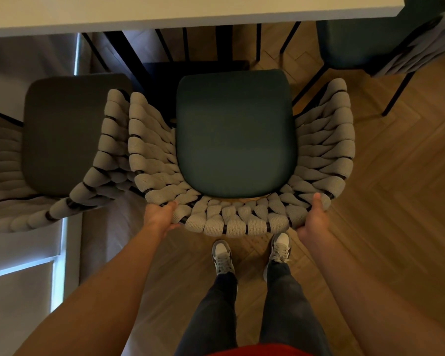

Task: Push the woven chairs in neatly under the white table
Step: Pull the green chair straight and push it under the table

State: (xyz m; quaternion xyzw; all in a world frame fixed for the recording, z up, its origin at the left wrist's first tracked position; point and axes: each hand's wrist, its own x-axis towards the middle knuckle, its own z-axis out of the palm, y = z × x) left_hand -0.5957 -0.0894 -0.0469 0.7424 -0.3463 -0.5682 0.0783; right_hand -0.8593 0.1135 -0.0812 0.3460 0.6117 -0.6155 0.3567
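A woven chair (231, 219) with a dark green seat cushion stands right below me, its front facing the white table (165, 14) along the top edge. The whole seat lies outside the table's edge. My left hand (159, 217) grips the back rim at its left corner, thumb on top. My right hand (315, 218) grips the rim at the right corner. A second woven chair (93, 176) with a dark seat stands close on the left, its side touching the middle chair. A third chair (365, 39) sits at the upper right, partly under the table.
Black table legs and chair legs (139, 60) stand under the table ahead of the middle chair. My feet in grey sneakers (222, 258) stand just behind the chair on a herringbone wood floor (396, 201). A curtain and window (59, 253) run along the left.
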